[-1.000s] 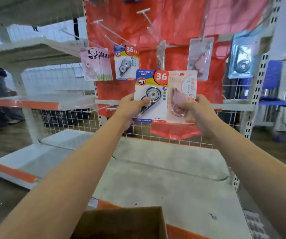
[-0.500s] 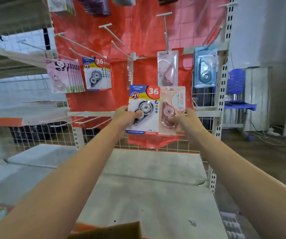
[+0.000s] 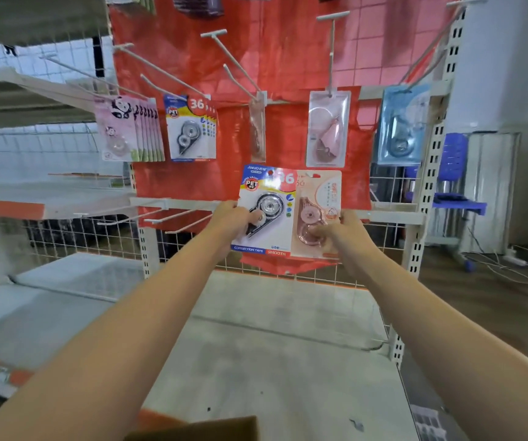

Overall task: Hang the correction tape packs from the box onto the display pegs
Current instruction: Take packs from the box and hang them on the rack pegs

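Note:
My left hand (image 3: 235,222) grips a white correction tape pack with a red "36" badge (image 3: 267,198) by its left edge. Beside it, my right hand (image 3: 340,232) holds a pink correction tape pack (image 3: 318,202), which overlaps the white pack's right side. Both packs are held upright in front of the red backing, below the row of pegs. On the pegs hang panda packs (image 3: 129,128), matching "36" packs (image 3: 191,128), a narrow pack (image 3: 258,128), a pink pack (image 3: 328,128) and a blue pack (image 3: 402,125). The cardboard box (image 3: 199,429) shows at the bottom edge.
Several bare pegs (image 3: 234,62) jut out above the hung packs, and more (image 3: 161,214) stick out low on the left. A grey base shelf (image 3: 272,338) lies below. A blue stool (image 3: 456,198) and cables stand to the right of the rack upright (image 3: 428,186).
The view has shifted slightly up and right, so the box has sunk to the frame's bottom edge. Both hands still hold their packs side by side.

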A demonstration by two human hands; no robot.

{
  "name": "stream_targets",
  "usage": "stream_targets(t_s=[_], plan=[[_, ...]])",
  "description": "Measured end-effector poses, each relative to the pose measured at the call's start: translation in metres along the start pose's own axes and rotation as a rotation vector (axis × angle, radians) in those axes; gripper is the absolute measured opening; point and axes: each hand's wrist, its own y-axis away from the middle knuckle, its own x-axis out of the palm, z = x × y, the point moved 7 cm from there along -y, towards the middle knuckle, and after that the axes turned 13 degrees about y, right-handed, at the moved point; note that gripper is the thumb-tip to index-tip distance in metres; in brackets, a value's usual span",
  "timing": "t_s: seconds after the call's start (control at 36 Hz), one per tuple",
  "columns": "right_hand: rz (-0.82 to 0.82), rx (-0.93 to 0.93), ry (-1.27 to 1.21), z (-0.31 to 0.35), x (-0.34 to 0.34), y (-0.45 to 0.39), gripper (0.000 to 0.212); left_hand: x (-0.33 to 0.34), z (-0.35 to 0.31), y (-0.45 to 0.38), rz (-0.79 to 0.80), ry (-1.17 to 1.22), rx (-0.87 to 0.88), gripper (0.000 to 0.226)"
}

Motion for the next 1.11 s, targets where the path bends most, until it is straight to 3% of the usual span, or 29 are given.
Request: stream_targets(t_s=[0.28, 0.42, 0.5, 0.61, 0.75, 0.94, 1.11], plan=[[0.052, -0.031, 0.037, 0.007, 0.057, -0.012, 0.048, -0.061, 0.008, -0.007, 0.028, 0.028, 0.049, 0.019], [0.09, -0.034, 0.023, 0.024, 0.098, -0.013, 0.046, -0.104, 0.005, -0.018, -0.051, 0.024, 0.035, 0.016], [0.106, -0.014, 0.023, 0.044, 0.116, -0.017, 0.034, -0.121, -0.007, -0.027, -0.086, 0.058, -0.009, 0.026], [0.113, 0.03, 0.005, 0.077, 0.135, -0.026, 0.029, -0.144, -0.03, -0.046, -0.11, 0.04, -0.034, 0.057], [0.138, 0.091, 0.062, 0.119, 0.155, -0.041, 0.047, -0.163, -0.063, -0.053, -0.158, 0.11, -0.097, 0.021], [0.138, 0.27, 0.04, 0.156, 0.183, -0.05, 0.048, -0.19, -0.102, -0.059, -0.176, 0.176, -0.155, 0.028], [0.12, 0.295, 0.0, 0.202, 0.189, -0.046, 0.04, -0.202, -0.15, -0.062, -0.125, 0.166, -0.173, 0.045]])
